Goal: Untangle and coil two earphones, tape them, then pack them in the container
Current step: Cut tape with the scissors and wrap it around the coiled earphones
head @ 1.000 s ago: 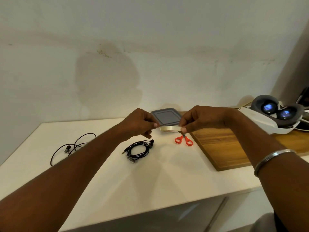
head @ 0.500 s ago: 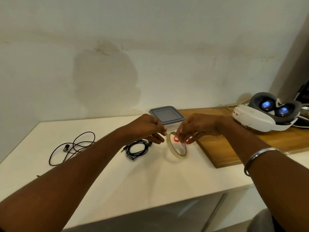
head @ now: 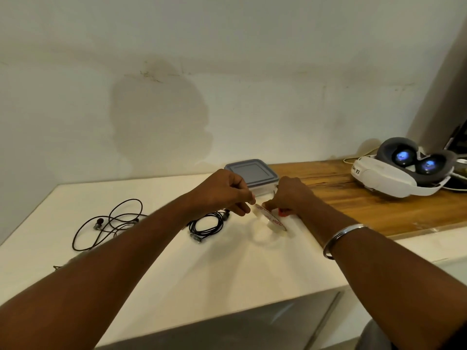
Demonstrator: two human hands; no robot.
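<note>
My left hand (head: 225,194) pinches the upper edge of a clear tape roll (head: 271,221), which tilts down with its lower edge near the white table (head: 177,269). My right hand (head: 290,195) is low on the table just right of the roll, fingers curled over the red handle of the scissors (head: 282,212); most of the scissors are hidden. A coiled black earphone (head: 206,224) lies under my left wrist. A second, loose black earphone (head: 108,224) sprawls at the left. The lidded grey container (head: 250,173) stands behind my hands.
A wooden board (head: 366,205) covers the table's right side and carries a white headset (head: 404,170). The wall runs close behind the table. The table's front edge is near my elbows.
Both hands have come down from mid-air to the table with the tape roll. My right hand has dropped from the roll onto the scissors, while the left still holds the roll.
</note>
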